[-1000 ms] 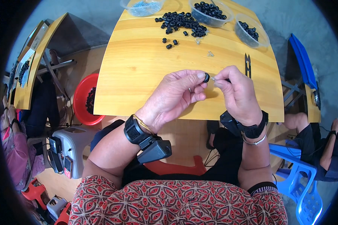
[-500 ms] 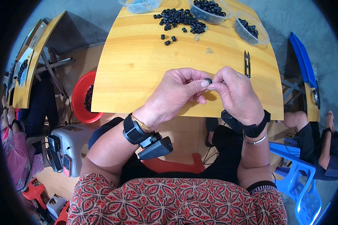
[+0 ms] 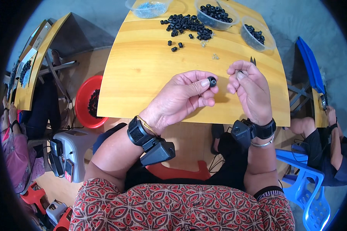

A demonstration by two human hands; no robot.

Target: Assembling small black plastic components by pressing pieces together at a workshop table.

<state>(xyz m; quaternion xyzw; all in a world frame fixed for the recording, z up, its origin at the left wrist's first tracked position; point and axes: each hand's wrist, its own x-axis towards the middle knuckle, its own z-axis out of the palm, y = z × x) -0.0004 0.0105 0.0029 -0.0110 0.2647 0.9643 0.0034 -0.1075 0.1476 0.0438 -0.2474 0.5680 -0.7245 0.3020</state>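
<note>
Over the near part of the wooden table (image 3: pixel 138 88), my left hand (image 3: pixel 183 90) is closed, pinching a small black round plastic part (image 3: pixel 212 81) between thumb and fingers. A light ring shows around the hole in its face. To its right and apart from it is my right hand (image 3: pixel 252 90), thumb and forefinger pressed together. Something tiny may be between those fingertips; I cannot make it out. Just beyond this hand, the dark tips of a pair of thread snips (image 3: pixel 253 61) show, their handles hidden. A few tiny clear pieces (image 3: pixel 215 56) lie farther up the table.
A pile of black parts (image 3: pixel 187 27) spreads at the far side. Around it stand a clear bowl of bluish clear pieces (image 3: pixel 150 10) and two bowls of black parts (image 3: pixel 216 24) (image 3: pixel 264 46). A red basin (image 3: pixel 81 104) sits at the left below the table. People sit at both sides.
My right hand has come away from the black part, moving right and slightly up, and now covers most of the snips. My left hand keeps the part, its face now showing.
</note>
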